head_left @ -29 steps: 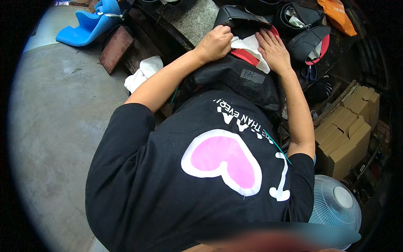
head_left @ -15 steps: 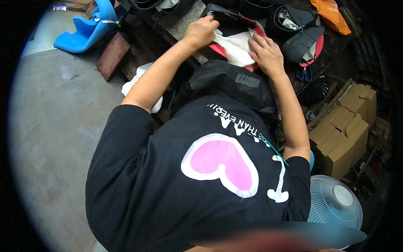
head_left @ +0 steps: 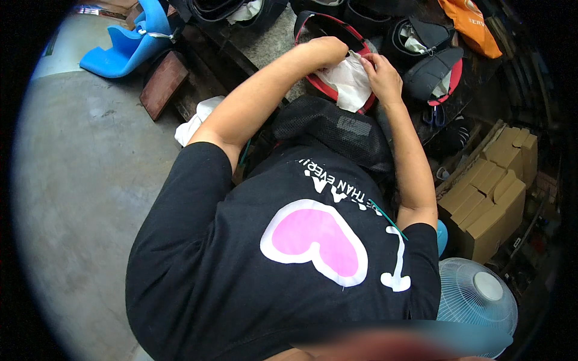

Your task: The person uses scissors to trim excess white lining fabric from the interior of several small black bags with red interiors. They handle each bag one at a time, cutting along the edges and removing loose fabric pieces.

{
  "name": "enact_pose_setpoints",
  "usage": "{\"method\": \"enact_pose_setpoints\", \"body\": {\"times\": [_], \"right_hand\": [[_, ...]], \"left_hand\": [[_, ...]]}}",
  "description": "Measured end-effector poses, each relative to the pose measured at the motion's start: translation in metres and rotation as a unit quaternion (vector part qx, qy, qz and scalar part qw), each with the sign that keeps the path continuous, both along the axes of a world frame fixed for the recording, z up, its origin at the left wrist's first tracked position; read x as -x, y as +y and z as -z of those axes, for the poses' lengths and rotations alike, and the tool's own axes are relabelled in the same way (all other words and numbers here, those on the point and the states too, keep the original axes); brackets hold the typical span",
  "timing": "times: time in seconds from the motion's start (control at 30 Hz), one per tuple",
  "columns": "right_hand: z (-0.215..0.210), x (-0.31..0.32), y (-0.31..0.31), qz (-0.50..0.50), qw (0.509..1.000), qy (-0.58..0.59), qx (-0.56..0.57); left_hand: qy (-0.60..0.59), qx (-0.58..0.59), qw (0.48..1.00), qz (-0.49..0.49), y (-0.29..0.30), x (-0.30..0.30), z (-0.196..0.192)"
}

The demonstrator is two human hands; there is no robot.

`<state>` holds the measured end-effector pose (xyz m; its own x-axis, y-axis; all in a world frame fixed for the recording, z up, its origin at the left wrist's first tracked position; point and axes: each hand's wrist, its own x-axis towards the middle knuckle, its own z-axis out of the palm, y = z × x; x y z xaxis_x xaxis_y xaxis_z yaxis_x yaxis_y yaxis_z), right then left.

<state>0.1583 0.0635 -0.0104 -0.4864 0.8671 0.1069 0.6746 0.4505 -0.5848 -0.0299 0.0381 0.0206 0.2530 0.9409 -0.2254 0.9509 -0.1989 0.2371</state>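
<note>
My left hand (head_left: 329, 52) is bent over the far edge of a crumpled white sheet (head_left: 353, 89), paper or thin cloth. Its fingertips are partly hidden, but they appear closed on it. My right hand (head_left: 383, 77) pinches the sheet's right edge between thumb and fingers. The sheet lies in and over the opening of a black, red-edged cap-like item (head_left: 323, 89). Below that, across my lap, rests a black mesh piece (head_left: 325, 123) with a grey patch.
More dark cap-like items (head_left: 435, 73) stuffed with white stand right. Dark-handled scissors (head_left: 434, 115) lie beneath them. An orange bag (head_left: 472, 27) is far right; cardboard boxes (head_left: 481, 204) and a fan (head_left: 478, 295) stand lower right. A blue foam piece (head_left: 123, 51) is upper left.
My left hand has moved right and slightly down, nearer my right hand. The white sheet, spread wider before, is now gathered between both hands, its near end hanging over the red edge.
</note>
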Motion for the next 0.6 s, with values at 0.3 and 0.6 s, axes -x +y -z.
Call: {"method": "enact_pose_setpoints", "body": {"times": [0.3, 0.6], "right_hand": [[-0.001, 0.01, -0.006, 0.005, 0.955, -0.136, -0.264], [-0.014, 0.029, 0.015, 0.064, 0.975, -0.207, 0.044]], "left_hand": [[-0.122, -0.079, 0.989, -0.038, -0.014, 0.007, 0.046], [-0.177, -0.037, 0.98, -0.083, -0.017, 0.007, 0.039]]}}
